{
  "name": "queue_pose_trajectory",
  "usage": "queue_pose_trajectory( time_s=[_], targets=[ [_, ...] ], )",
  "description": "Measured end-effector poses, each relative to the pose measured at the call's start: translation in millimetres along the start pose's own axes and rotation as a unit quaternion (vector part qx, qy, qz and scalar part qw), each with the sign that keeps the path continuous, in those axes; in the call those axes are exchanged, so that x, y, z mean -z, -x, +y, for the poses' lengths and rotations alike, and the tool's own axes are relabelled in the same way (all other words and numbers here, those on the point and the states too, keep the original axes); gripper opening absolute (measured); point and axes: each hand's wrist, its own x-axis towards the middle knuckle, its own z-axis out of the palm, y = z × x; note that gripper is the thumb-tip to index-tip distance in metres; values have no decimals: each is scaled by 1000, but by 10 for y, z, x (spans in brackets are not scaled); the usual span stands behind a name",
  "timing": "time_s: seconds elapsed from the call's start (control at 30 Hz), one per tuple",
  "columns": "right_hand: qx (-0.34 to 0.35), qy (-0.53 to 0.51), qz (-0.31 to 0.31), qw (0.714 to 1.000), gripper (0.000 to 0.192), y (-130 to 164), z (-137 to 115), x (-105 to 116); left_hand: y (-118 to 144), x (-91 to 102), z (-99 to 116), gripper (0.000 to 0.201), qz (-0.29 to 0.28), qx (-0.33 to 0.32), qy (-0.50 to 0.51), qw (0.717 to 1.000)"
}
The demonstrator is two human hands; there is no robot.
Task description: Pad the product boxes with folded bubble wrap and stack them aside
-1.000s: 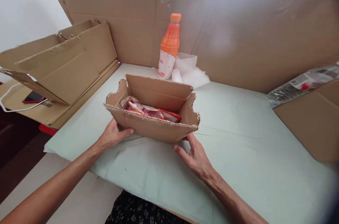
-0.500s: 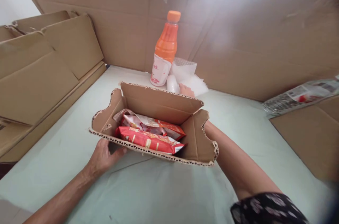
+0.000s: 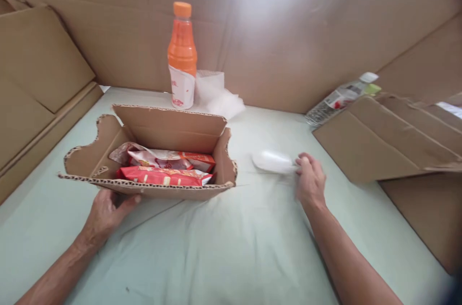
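The right hand (image 3: pixel 310 181) rests on the counter (image 3: pixel 231 247) with its fingers (image 3: pixel 302 164) curled around one end of a small white object (image 3: pixel 272 161) (blurred, perhaps a roll or bundle of wrap), which lies on the surface to the right of the box, apart from it. The left hand (image 3: pixel 106 209) grips the near left corner of an open cardboard box (image 3: pixel 169 127), thumb pressed up against the front wall, the other fingers hidden beneath. Inside the box lie two flat snack packets (image 3: pixel 164 170), red and white, one overlapping the other, with room to spare above them; the flaps stand open. By these signs the packing looks partly done: the packets are in, while the white object and the other items are outside. Behind the box stands an orange drink bottle (image 3: pixel 181 52) beside a crumple of white wrapping (image 3: pixel 216 95). The counter is covered in pale green cloth. Large cardboard sheets (image 3: pixel 325 31) wall in the back, folded boxes lean at the left, and another flattened box (image 3: pixel 382 136) lies at the right, with a clear plastic bottle (image 3: pixel 342 98) lying behind it.
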Motion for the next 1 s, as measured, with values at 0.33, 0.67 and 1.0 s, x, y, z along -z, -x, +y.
queue_pose_trajectory(
  time_s=[0.33, 0.67, 1.0],
  targets=[
    [189, 9, -309, 932, 43, 1150, -452, 204, 22, -39, 150, 52, 33, 3, 63, 997],
    [148, -74, -406, 899, 70, 999, -612, -536, -197, -562, 696, 64, -5, -60, 126, 990],
    [276, 233, -200, 911, 47, 94, -206, 26, -337, -860, 662, 33, 37, -77, 55, 995]
  ],
)
